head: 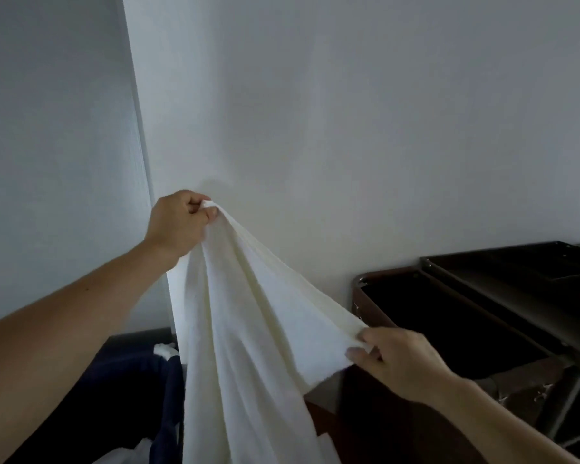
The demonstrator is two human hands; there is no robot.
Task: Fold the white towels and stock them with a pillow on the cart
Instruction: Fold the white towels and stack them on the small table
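Note:
A white towel [248,329] hangs in the air in front of me, spread loosely and drooping out of the bottom of the view. My left hand [178,226] is raised high and pinches one upper corner of it. Lower and to the right, my right hand [399,360] grips the towel's edge between thumb and fingers. The dark cart [456,296] stands at the right against the wall, its top tray and a dark bin open toward me. No pillow is in view.
A plain white wall fills the upper view, with a corner edge at the left. A dark blue bag or bin [141,396] sits at lower left with white cloth [164,349] in it. The cart's metal frame [563,396] shows at the right.

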